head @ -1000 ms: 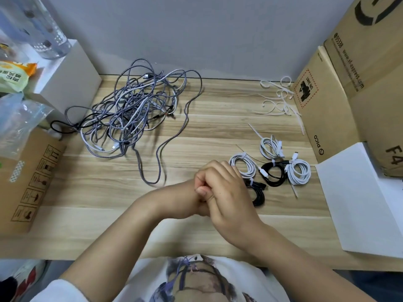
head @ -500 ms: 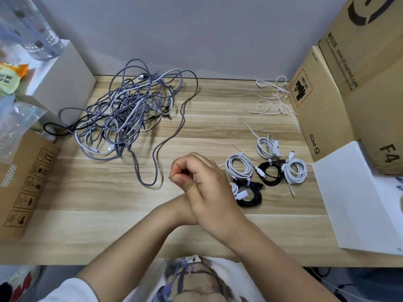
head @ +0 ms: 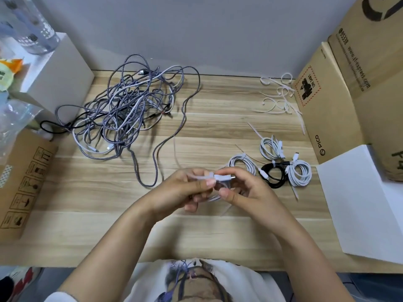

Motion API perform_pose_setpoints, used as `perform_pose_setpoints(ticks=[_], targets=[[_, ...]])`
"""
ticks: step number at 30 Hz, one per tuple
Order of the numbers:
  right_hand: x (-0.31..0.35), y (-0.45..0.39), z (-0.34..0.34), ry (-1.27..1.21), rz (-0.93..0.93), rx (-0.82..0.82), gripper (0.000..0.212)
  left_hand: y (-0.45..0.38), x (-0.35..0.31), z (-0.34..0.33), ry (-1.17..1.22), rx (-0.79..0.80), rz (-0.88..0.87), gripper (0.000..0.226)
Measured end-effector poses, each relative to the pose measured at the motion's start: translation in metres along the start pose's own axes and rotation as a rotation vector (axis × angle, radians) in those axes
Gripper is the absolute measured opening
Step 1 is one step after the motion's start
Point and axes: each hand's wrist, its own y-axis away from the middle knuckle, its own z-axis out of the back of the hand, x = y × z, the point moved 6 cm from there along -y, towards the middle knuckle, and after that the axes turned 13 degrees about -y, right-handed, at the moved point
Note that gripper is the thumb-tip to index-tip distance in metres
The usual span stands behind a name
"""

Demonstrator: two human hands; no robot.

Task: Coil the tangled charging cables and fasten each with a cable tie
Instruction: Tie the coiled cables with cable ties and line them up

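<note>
PICO reads on the cardboard box (head: 327, 118); left of it, above the counter (head: 87, 214), left hand (head: 181, 192) and right hand (head: 250, 192) fingers curl around a white cable (head: 218, 177), pinching it.

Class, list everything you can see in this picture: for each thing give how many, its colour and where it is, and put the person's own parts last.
tangled cables: one heap, grey, white and black, far left of the table
coiled cables: four in view, three white, one black, right of the hands
loose cable ties: several, white, far right of the table
held cable: one, white, between both hands
table: one, light wood
cardboard boxes: brown, several right, one left
white box: one, far left
white sheet: one, right
left hand: grips held cable
right hand: pinches held cable
</note>
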Motion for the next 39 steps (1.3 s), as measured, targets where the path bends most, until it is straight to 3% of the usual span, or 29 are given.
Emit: perform_pose_setpoints(ticks=[1, 3, 6, 12, 16, 18, 21, 25, 31, 35, 39], targets=[[-0.004, -0.002, 0.006, -0.041, -0.004, -0.033, 0.025, -0.005, 0.000, 0.004, 0.078, -0.064, -0.005, 0.004], [-0.009, -0.006, 0.012, -0.114, -0.017, -0.087, 0.033, -0.015, 0.004, 0.011, 0.131, -0.184, -0.007, 0.018], [-0.016, -0.020, 0.026, -0.185, -0.054, -0.197, 0.027, -0.034, 0.004, 0.017, -0.034, -0.320, 0.017, 0.006], [-0.030, -0.081, 0.084, -0.075, -0.100, -0.476, 0.019, -0.116, -0.010, 0.040, -0.327, -0.557, -0.019, 0.017], [-0.056, -0.127, 0.123, 0.015, -0.210, -0.604, 0.011, -0.172, -0.010, 0.056, -0.326, -0.603, 0.067, 0.019], [-0.071, -0.139, 0.134, 0.049, -0.280, -0.630, 0.008, -0.188, -0.003, 0.055, -0.184, -0.589, 0.107, 0.014], [-0.084, -0.146, 0.150, 0.253, -0.313, -0.659, 0.010, -0.200, 0.004, 0.043, 0.032, -0.502, 0.115, 0.027], [-0.082, -0.143, 0.159, 0.560, -0.331, -0.622, 0.013, -0.208, 0.014, 0.031, 0.030, -0.367, 0.120, 0.033], [-0.072, -0.140, 0.150, 0.759, -0.404, -0.530, 0.022, -0.201, 0.013, 0.030, -0.008, -0.358, 0.139, 0.034], [-0.046, -0.136, 0.133, 0.999, -0.322, -0.510, 0.023, -0.182, 0.002, 0.035, -0.197, -0.379, 0.119, 0.024], [-0.020, -0.134, 0.103, 0.965, -0.160, -0.500, 0.024, -0.142, -0.020, 0.070, -0.719, -0.541, -0.069, 0.026]])
